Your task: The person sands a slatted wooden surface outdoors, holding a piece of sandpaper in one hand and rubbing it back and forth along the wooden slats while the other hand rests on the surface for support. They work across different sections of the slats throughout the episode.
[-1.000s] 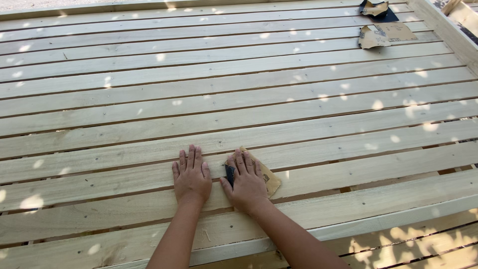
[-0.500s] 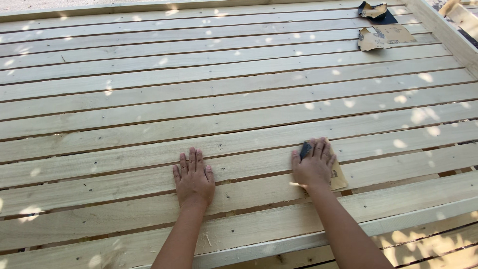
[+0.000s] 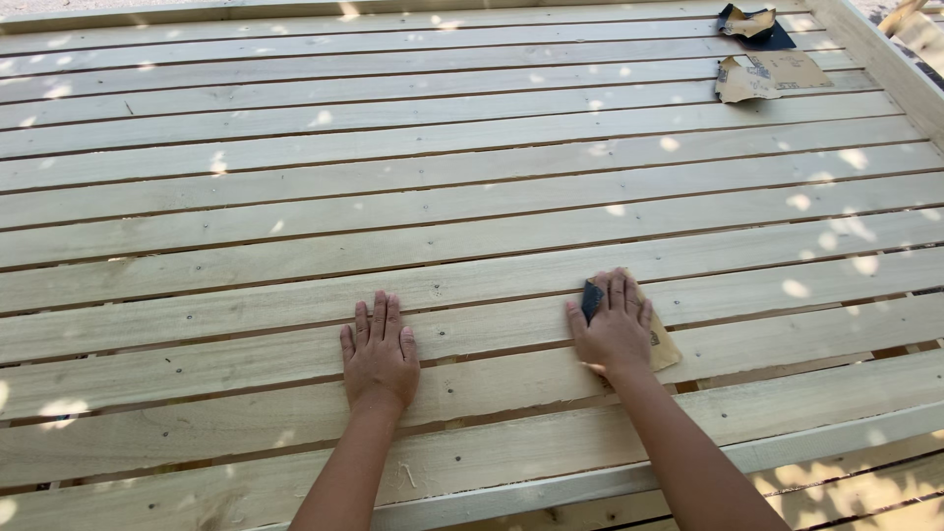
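Observation:
My right hand (image 3: 615, 324) presses flat on a folded sheet of sandpaper (image 3: 661, 342), tan on the back with a dark grit edge showing by my fingers, against a pale wooden slat (image 3: 787, 339) near the front of a slatted platform. My left hand (image 3: 379, 349) lies flat, fingers together, on the same slat a little to the left, holding nothing. Both forearms come in from the bottom edge.
The platform is made of long pale planks with narrow gaps, running left to right. Two more crumpled sandpaper sheets (image 3: 762, 74) lie at the far right corner, next to a raised wooden rail (image 3: 885, 64). Beyond the front edge beam (image 3: 836, 442) is bare ground.
My right hand slid the sandpaper to the right along the slat, away from the left hand, and has come a little way back toward it. The left hand has stayed put.

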A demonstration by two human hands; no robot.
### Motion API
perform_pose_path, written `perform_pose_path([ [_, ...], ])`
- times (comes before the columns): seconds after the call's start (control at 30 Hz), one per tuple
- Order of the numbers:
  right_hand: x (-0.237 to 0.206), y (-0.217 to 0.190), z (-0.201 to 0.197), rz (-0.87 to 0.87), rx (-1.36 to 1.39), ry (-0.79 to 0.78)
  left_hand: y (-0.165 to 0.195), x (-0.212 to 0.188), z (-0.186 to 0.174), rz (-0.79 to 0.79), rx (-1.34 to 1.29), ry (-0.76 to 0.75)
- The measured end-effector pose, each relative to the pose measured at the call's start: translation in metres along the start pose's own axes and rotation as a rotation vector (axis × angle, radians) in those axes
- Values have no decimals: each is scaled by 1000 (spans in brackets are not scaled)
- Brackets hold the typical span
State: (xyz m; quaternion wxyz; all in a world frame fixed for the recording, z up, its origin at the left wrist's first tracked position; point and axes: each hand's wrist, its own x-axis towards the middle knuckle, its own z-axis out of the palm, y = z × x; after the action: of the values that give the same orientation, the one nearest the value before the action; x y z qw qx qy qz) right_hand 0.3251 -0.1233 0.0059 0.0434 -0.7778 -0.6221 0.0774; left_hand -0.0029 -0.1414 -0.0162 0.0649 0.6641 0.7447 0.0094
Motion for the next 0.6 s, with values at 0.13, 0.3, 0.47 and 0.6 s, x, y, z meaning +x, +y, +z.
perform_pose_path([
  [0.13, 30, 96, -23, 331, 79, 63, 5, -1, -3, -10, 41, 7],
  [0.3, 33, 57, -15, 284, 79, 89, 9, -2, -7, -26, 58, -12],
  [0.47, -38, -76, 26, -263, 18, 8, 7, -1, -6, -11, -4, 30],
  [0.6, -97, -116, 40, -552, -12, 82, 8, -3, -5, 7, -17, 58],
])
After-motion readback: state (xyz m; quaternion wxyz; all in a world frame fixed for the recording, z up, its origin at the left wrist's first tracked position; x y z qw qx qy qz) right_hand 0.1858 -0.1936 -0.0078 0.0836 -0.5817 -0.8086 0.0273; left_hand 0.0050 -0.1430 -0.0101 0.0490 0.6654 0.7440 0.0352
